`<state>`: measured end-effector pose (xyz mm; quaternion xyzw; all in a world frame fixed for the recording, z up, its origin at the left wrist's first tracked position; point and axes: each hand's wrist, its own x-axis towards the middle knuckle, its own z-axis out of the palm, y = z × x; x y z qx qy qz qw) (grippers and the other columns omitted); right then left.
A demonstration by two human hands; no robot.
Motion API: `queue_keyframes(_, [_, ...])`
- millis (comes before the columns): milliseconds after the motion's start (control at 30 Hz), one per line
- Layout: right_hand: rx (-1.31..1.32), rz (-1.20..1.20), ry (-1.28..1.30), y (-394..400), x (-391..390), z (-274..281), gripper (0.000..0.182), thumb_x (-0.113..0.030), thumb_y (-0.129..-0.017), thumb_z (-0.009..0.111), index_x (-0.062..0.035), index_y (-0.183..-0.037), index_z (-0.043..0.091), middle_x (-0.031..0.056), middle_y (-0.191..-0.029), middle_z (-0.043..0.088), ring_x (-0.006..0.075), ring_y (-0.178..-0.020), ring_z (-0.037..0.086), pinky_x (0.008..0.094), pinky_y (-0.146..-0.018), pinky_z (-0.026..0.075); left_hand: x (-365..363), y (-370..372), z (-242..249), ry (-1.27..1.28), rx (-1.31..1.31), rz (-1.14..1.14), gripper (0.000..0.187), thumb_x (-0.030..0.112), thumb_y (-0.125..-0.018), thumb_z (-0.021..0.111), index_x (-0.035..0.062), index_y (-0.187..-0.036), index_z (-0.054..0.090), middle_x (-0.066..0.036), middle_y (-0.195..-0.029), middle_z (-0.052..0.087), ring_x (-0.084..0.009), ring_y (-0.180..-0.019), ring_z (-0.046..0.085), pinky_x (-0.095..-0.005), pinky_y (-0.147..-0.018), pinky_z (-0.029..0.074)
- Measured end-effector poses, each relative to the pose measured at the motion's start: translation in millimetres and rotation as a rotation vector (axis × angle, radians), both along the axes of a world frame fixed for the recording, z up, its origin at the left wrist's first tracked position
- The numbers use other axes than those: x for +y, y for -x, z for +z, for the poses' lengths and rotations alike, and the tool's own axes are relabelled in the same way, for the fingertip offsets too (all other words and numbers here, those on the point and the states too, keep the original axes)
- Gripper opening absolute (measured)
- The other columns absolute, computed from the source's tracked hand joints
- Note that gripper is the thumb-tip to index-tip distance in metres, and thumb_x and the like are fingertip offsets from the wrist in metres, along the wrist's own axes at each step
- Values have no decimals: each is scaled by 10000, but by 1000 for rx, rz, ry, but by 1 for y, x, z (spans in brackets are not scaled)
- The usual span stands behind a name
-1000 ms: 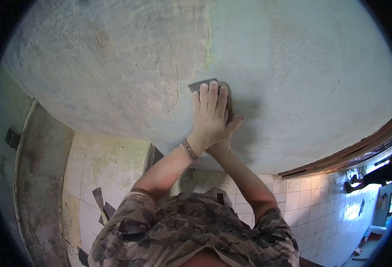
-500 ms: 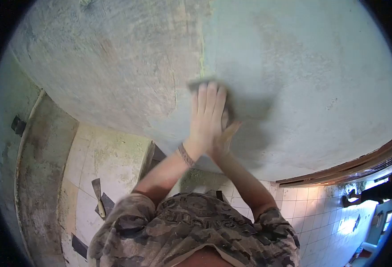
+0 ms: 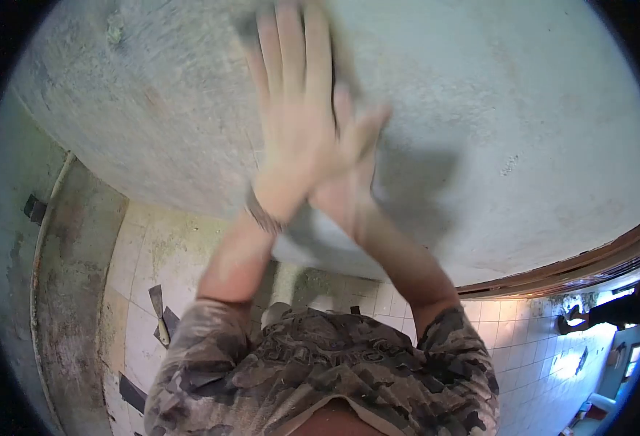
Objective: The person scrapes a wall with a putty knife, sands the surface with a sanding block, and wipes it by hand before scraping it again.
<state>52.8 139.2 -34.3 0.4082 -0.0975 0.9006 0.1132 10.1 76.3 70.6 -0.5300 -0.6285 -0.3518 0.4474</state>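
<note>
Lays the left hand [image 3: 294, 131] open and flat over the right hand [image 3: 338, 195], both up at the broad wall [image 3: 480, 65], with four straight fingers [image 3: 291, 51] pointing up and one thumb turned out to the side. Hides much of the right hand underneath; cannot tell its grip. Shows one dark flat piece [image 3: 247, 27] at the left hand's fingertips, jutting out by a corner against the wall, too blurred for naming its material. Wears one textured, band-like bracelet [image 3: 264, 212] on the left wrist, and one camouflage shirt [image 3: 320, 363] of soft, creased cloth with two short sleeves.

Meets two textures on the wall: rough, grey, scratched plaster to the left, smoother pale blue-green to the right, with a soft-edged shadow just beside the right arm. Has down on the left, over pale tiles [image 3: 142, 269] stained mossy green, one scraper [image 3: 156, 299] with a thin, flaring blade and a slim, light handle, lying across one dark sheet [image 3: 171, 320]. Includes a second dark sheet [image 3: 132, 393], straight-edged, near the left sleeve. Adds one small dark box [image 3: 35, 209] at the far left. Shows at the right one long, wood-like brown strip [image 3: 552, 270], many square white floor tiles [image 3: 505, 330], glossy under the light, and one other person in dark trousers [image 3: 621, 309].
</note>
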Motion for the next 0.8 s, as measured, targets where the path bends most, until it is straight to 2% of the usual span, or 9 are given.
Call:
queue_keyframes(100, [-198, -138, -94, -42, -6, -64, 620, -458, -1034, 287, -116, -1545, 212, 67, -1583, 271, 225, -1422, 296, 429, -1175, 198, -5, -29, -155, 337, -400, 34, 1112, 530, -757, 700, -163, -1453, 178, -415, -1513, 113, -587, -1415, 56, -629, -1146, 45])
queue_keyframes(200, [-416, -615, -466, -70, -3, -79, 574, -387, -1054, 226, -124, -1561, 165, 76, -1603, 215, 270, -1438, 268, 436, -1182, 181, 10, -35, -176, 156, -194, 42, 1155, 551, -733, 710, -174, -1449, 166, -430, -1505, 105, -607, -1405, 45, -635, -1142, 13])
queue_keyframes(267, [-247, -716, -442, -60, 0, -36, 611, -425, -1043, 241, -104, -1558, 164, 87, -1606, 198, 254, -1444, 256, 447, -1181, 182, 19, -34, -91, 119, -114, -13, 1106, 546, -735, 714, -125, -1463, 221, -377, -1527, 145, -552, -1427, 90, -621, -1149, 35])
queue_keyframes(367, [-257, -216, 48, -31, 7, 17, 645, -493, -1020, 287, -163, -1562, 174, 66, -1597, 225, 242, -1442, 259, 460, -1176, 191, 26, -34, 57, 77, 200, -69, 1030, 535, -751, 690, -70, -1474, 275, -324, -1543, 188, -501, -1437, 146, -599, -1157, 92])
queue_keyframes(467, [-156, -136, 120, -35, 1, 14, 675, -467, -986, 389, -126, -1543, 219, 77, -1591, 240, 257, -1432, 275, 460, -1169, 200, 40, -23, 91, -76, 363, -22, 902, 495, -917, 535, -112, -1489, 193, -281, -1573, 162, -406, -1483, 96, -496, -1205, 79])
queue_keyframes(500, [-115, -113, 142, -37, 0, 12, 686, -459, -974, 423, -113, -1537, 235, 80, -1589, 245, 261, -1429, 280, 461, -1167, 204, 31, -27, 76, 34, 260, -80, 930, 516, -729, 693, -36, -1415, 393, -283, -1478, 337, -451, -1361, 310, -586, -1144, 168])
queue_keyframes(567, [-23, -77, 168, -38, 5, 7, 709, -441, -952, 491, -89, -1524, 265, 87, -1585, 255, 271, -1422, 291, 461, -1163, 210, 29, -34, 6, 73, 124, -89, 1057, 549, -757, 686, -80, -1484, 248, -331, -1544, 180, -515, -1428, 152, -604, -1158, 85])
queue_keyframes(700, [-145, -186, 216, -44, 3, -24, 651, -384, -971, 492, -77, -1508, 286, 100, -1541, 316, 241, -1386, 347, 447, -1124, 276, 22, -39, -193, 173, 2, -39, 1072, 559, -743, 701, -68, -1490, 255, -327, -1549, 177, -524, -1431, 137, -623, -1148, 48])
queue_keyframes(800, [-290, -283, 263, -59, 3, -39, 594, -326, -990, 493, -66, -1491, 308, 114, -1497, 378, 212, -1349, 403, 434, -1086, 341, 29, -53, -106, 270, -46, -93, 1014, 557, -753, 697, -59, -1464, 318, -296, -1535, 244, -495, -1416, 209, -613, -1143, 122])
